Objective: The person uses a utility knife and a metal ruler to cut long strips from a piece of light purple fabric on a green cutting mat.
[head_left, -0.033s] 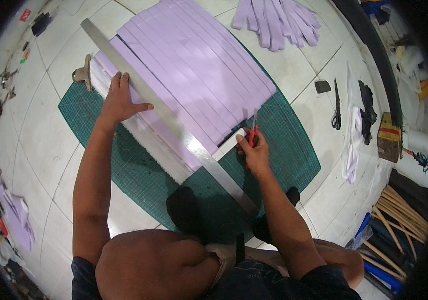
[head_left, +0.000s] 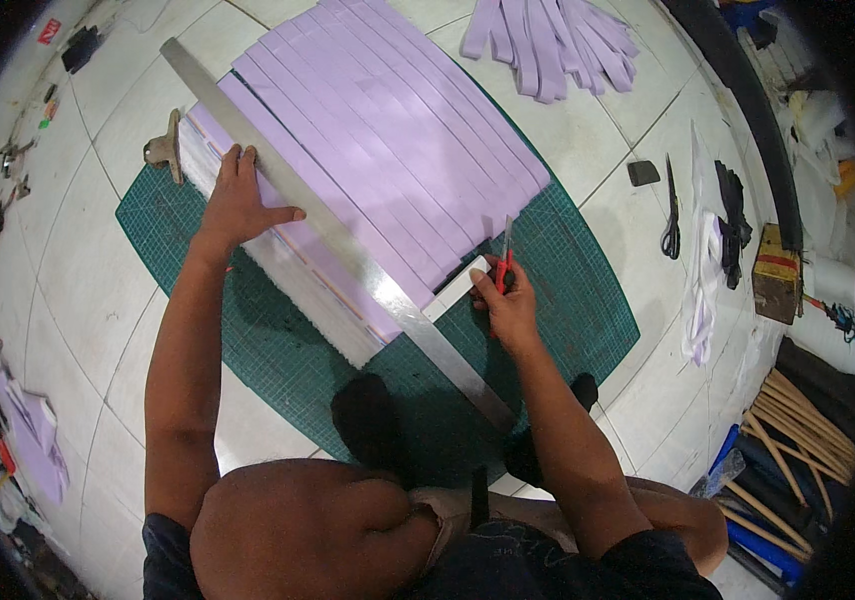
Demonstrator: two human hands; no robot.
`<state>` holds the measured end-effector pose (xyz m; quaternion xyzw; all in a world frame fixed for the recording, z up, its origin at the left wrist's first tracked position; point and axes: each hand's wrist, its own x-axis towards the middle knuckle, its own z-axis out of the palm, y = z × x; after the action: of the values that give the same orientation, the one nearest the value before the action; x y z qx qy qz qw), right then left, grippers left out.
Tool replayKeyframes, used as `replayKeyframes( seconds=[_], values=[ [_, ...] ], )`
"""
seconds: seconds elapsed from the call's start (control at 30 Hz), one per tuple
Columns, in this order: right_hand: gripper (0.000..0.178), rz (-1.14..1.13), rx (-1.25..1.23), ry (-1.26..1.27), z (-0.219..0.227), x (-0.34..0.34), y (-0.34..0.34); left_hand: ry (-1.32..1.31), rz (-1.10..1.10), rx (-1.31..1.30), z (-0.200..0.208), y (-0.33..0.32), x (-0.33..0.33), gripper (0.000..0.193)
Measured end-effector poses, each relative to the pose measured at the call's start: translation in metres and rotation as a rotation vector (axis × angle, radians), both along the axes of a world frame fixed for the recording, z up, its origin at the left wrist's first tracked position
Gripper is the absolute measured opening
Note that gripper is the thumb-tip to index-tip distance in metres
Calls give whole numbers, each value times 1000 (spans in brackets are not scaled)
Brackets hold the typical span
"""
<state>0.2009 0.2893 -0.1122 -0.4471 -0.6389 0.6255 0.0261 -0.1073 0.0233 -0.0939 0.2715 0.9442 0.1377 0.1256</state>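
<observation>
On the green cutting mat, left hand is pressing flat on the steel ruler while right hand, clamped on a red knife, is slicing lilac sheet, mostly stripped already, with uncut margin remaining.

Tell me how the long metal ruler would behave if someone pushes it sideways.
The metal ruler looks stiff and straight, so it would probably move as one piece. Its smooth face may slide on the purple sheet; the left hand pressing it likely prevents that.

Brown box with red band, far right.
</observation>
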Motion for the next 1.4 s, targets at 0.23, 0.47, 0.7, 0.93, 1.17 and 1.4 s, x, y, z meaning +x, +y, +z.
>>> replayKeyframes(
  seconds=[0.23, 0.47, 0.7, 0.93, 1.17, 1.4],
  values=[
    [46, -9, -32, 78, -12, 2, 7, 6, -14, 47, -8, -2, -3, 124],
    [37, -18, 170, 67, 17, -9, 33, 127, 62, 151, 5, 1, -15, 88],
    [33, 28, 105, 126, 66, -118, 24, 517, 289, 331, -33, 5, -81, 44],
    [36, 152, 55, 222, 52, -275, -12, 537, 284, 407, -52, 0, -81, 45],
    [37, 250, -42, 354, 25, -423, -51, 475, 345, 395, -48, 5, -78, 40],
    [28, 293, 69, 234, 5, -465, -76, 417, 352, 380, -49, 1, -80, 42]
  ],
)
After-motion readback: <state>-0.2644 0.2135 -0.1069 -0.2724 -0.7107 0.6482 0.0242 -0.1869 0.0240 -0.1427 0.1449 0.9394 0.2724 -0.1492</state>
